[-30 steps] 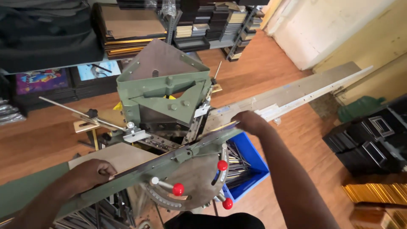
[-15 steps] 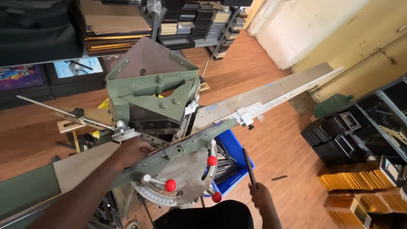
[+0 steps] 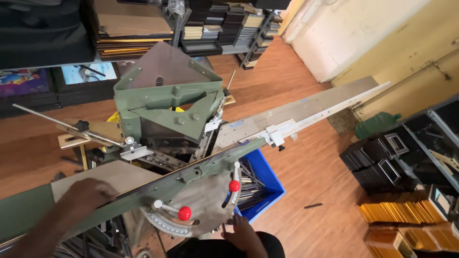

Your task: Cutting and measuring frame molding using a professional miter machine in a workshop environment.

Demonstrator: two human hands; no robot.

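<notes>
Green mitre guillotine [image 3: 167, 102]: left hand [image 3: 88, 193] flat, pressing moulding strip [image 3: 143, 188] against its fence; right hand [image 3: 244, 236] low, grip unclear; cut not yet evident.

Green machine head [image 3: 167, 102] above the fence [image 3: 191, 174]

The left hand [image 3: 88, 195] is lying palm down on the long dark moulding strip [image 3: 143, 191] that is running along the fence of the green mitre cutting machine [image 3: 165, 112], its fingers pointing toward the red-knobbed lever [image 3: 184, 213] just beyond them. The right hand [image 3: 243, 235] is hanging low beside the machine's round graduated base [image 3: 201, 205], fingers curled, with a second red knob [image 3: 234, 186] above its fingertips and the blue crate of offcuts [image 3: 265, 184] just past them.
</notes>
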